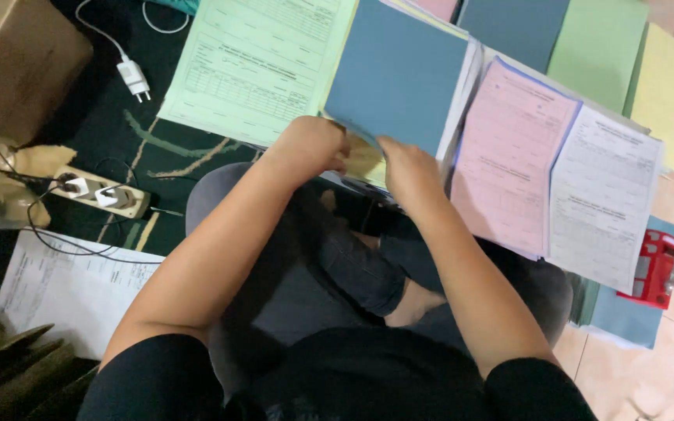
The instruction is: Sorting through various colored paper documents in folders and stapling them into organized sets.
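My left hand (311,145) and my right hand (406,170) meet at the near corner of a blue sheet (395,74) that lies on a stack of papers in front of my crossed legs. Both hands pinch that corner, with yellow paper (366,162) showing underneath between them. A pale green printed form (255,66) lies to the left of the blue sheet. To the right lie a pink form (512,156) and a white form (602,199).
Blue, green and yellow sheets (668,90) fan out at the far right on a tiled floor. A red stapler (653,269) sits on a blue folder at right. A power strip (103,193), a white charger (134,78), a cardboard box (21,62) and a white document (72,288) are at left.
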